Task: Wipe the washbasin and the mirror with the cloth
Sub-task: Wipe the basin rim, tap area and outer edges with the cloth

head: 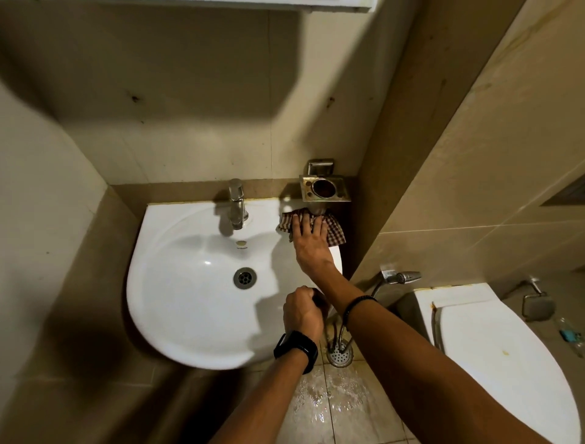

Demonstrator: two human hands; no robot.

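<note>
The white washbasin (177, 304) is fixed to the tiled wall, with a chrome tap (237, 202) at its back and a drain (244, 278) in the bowl. A brown-and-white checked cloth (335, 233) lies on the basin's back right corner. My right hand (311, 241), a bead bracelet on its wrist, presses flat on the cloth with fingers spread. My left hand (302, 312), a black watch on its wrist, is closed around the basin's right front rim. Only the white lower edge of the mirror unit (221, 3) shows at the top.
A metal tumbler holder (325, 189) juts from the wall just above the cloth. A tiled wall corner stands close on the right. Below it are a hand sprayer (402, 277) with hose, a toilet (506, 364), a floor drain (340, 355) and wet floor tiles (332, 402).
</note>
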